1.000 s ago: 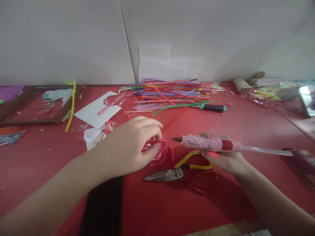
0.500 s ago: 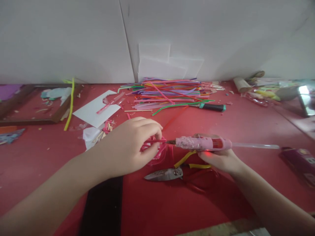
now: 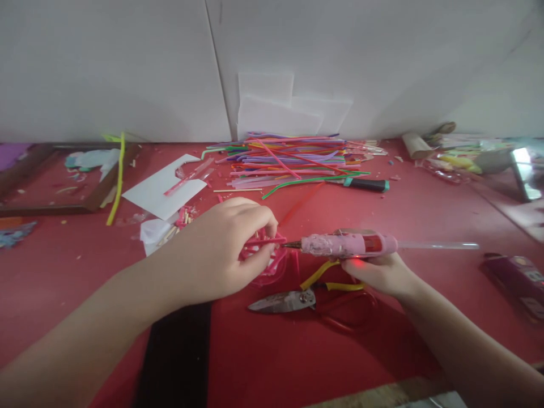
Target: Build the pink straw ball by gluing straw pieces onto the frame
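Note:
My left hand pinches a thin pink stick between thumb and fingers. A pink hot glue gun lies in my right hand, held level with its nozzle pointing left. The nozzle tip is at the right end of the pink stick. From the gun's back sticks a clear glue stick, and a red light glows on its underside. Beneath my left fingers is a pink container with pink pieces in it, partly hidden. Scissors and a yellow-handled tool lie below the gun.
Behind my hands is a pile of coloured sticks, with a dark-handled cutter beside it. White paper and a wooden frame are to the left. A black flat object lies in front, and a purple box at right.
The view has shifted slightly. Both hands keep their holds, and the nozzle stays at the pink stick's end.

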Action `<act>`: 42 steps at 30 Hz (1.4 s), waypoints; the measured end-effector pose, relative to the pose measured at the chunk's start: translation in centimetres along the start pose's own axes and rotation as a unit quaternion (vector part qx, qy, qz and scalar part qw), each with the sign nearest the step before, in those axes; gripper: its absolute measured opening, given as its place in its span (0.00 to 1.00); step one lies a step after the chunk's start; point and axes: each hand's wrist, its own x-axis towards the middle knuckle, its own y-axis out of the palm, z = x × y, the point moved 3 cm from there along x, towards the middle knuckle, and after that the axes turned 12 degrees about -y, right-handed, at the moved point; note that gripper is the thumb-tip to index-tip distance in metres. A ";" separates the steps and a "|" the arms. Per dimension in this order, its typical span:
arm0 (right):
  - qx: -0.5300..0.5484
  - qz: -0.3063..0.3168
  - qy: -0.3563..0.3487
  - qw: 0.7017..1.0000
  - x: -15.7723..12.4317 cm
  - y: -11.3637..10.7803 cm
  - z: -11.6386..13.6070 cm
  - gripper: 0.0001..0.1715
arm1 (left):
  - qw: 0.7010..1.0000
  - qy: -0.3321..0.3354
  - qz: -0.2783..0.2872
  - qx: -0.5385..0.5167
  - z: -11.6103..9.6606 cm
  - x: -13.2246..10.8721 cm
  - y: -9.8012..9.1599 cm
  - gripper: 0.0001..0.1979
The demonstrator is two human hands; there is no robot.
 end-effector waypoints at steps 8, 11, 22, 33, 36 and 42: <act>0.006 0.018 -0.001 1.000 0.1 0.0 -0.1 0.04 | 1.000 0.016 0.000 0.000 -0.1 0.1 -0.2 0.03; 0.007 0.028 0.003 1.000 0.0 0.1 -0.2 0.02 | 1.000 0.018 0.001 0.000 0.0 0.1 -0.2 0.03; 0.001 0.024 0.016 1.000 0.0 0.0 -0.3 0.02 | 1.000 -0.001 0.007 0.002 0.2 -0.1 -0.4 0.05; -0.001 0.023 0.018 1.000 0.0 0.0 -0.1 0.03 | 1.000 0.012 0.004 -0.012 0.1 0.1 -0.3 0.04; 0.000 0.028 0.015 0.999 0.1 0.1 -0.1 0.02 | 1.000 0.008 0.007 -0.013 0.2 0.0 -0.4 0.04; -0.009 0.050 0.011 0.999 0.2 -0.3 -0.2 0.04 | 1.000 0.013 0.005 -0.010 0.2 -0.2 -0.4 0.04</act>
